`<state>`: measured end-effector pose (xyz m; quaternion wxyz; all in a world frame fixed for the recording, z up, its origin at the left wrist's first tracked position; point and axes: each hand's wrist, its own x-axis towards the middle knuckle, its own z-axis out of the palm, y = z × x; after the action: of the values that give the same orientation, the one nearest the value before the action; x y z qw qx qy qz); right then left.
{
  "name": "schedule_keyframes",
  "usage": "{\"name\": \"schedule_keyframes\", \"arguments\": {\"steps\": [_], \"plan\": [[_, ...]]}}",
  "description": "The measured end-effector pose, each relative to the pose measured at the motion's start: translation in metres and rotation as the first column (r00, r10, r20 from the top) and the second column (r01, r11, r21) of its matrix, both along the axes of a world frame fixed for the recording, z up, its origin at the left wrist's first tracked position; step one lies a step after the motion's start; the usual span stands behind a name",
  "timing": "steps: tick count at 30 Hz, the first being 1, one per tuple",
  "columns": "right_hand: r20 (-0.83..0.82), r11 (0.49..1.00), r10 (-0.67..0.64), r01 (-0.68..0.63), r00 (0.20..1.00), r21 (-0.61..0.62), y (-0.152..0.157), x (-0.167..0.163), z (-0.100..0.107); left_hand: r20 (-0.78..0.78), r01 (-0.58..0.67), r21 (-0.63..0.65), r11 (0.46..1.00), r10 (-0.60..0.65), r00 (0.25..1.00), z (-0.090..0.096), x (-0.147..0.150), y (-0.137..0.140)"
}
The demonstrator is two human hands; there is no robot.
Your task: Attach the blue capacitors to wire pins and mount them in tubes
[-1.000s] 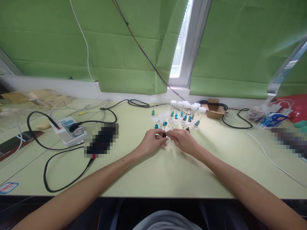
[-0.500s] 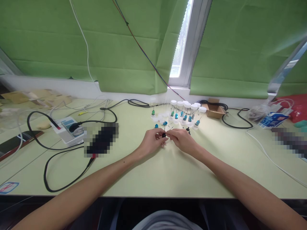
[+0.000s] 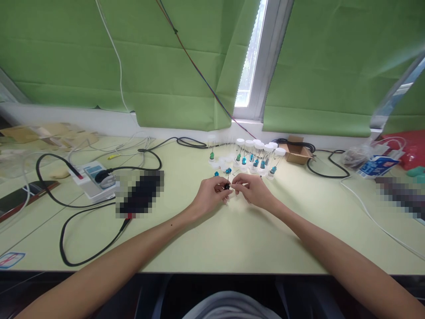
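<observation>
My left hand is closed on a small black part with a thin metal shaft standing up from it. Close against its right side, my right hand has its thumb and forefinger pinched at the black part; whether a smaller piece sits between those fingertips is too small to tell. Just beyond the hands lie small blue parts on the table. Behind them stand several clear tubes with white caps, holding blue or green parts with thin shafts.
An open cardboard box stands at the back right beside coiled black cable. On the left are a white power strip, looping black cables and a phone-like dark slab. A blue-and-white packet lies at the far right.
My right hand has shifted slightly left and its fingers have curled more around the black part, now covering the small black pieces beside it. My left hand stays in place.
</observation>
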<state>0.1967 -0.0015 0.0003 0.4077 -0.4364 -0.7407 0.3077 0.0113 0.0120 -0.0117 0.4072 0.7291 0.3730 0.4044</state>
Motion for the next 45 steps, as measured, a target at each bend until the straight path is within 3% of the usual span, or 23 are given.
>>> {"name": "schedule_keyframes", "arguments": {"steps": [8,15,26,32,37,45], "plan": [[-0.245,0.966,0.103,-0.156,0.964,-0.208,0.002,0.005,0.006,0.006,0.006,0.025,1.000,-0.007,1.000,0.002,0.001,-0.001],[-0.430,0.900,0.085,-0.254,0.899,-0.354,0.005,0.005,0.002,-0.011,0.013,0.032,0.999,-0.012,1.000,0.007,0.001,-0.003],[-0.540,0.787,-0.011,-0.326,0.841,-0.524,0.002,0.003,0.004,0.053,0.044,0.006,0.999,-0.044,0.998,0.010,0.001,-0.004],[-0.580,0.755,-0.026,-0.364,0.814,-0.545,0.004,0.003,0.001,0.064,0.087,-0.030,0.996,-0.085,0.994,0.011,0.000,-0.002],[-0.573,0.785,-0.034,-0.333,0.819,-0.522,0.005,0.000,0.001,0.088,0.083,-0.093,0.992,-0.074,0.993,0.013,0.000,-0.001],[-0.488,0.963,-0.049,-0.089,0.872,-0.256,0.002,-0.002,0.005,0.218,0.034,-0.156,0.987,0.001,0.976,0.016,-0.006,0.008]]}}
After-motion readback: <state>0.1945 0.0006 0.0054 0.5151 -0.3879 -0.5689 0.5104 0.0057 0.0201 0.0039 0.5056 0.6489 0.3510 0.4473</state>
